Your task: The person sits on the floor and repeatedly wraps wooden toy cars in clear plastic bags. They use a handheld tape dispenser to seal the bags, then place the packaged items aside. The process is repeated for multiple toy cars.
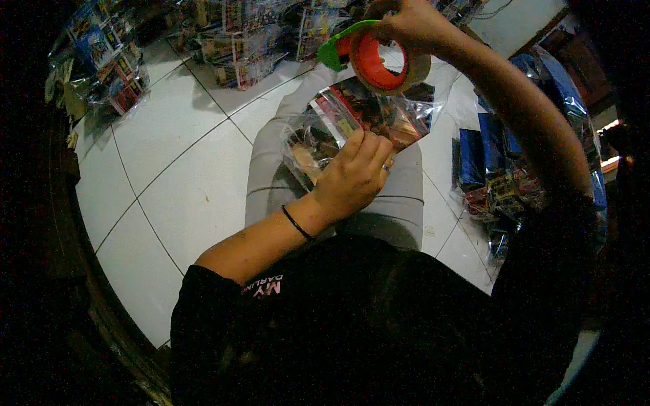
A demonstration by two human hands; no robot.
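Note:
Across my lap lies a picture-printed pack [379,115] in clear plastic wrap, its loose film [315,135] bunched toward the left. My left hand [355,169] presses on the pack's near side with its fingers bent together on the plastic. Above the far end, my right hand [406,27] grips a green tape dispenser [333,55] with a red hub. A wide roll of tape [416,71] sits around that hub. The dispenser hangs over the pack's far edge; whether its tape touches the wrap I cannot tell.
Stacks of plastic-wrapped printed packs [233,44] stand on the white tiled floor [162,162] ahead. Another wrapped bundle [112,61] is at the far left. On the right are blue and printed packs [491,162] in clear plastic, close beside my right arm.

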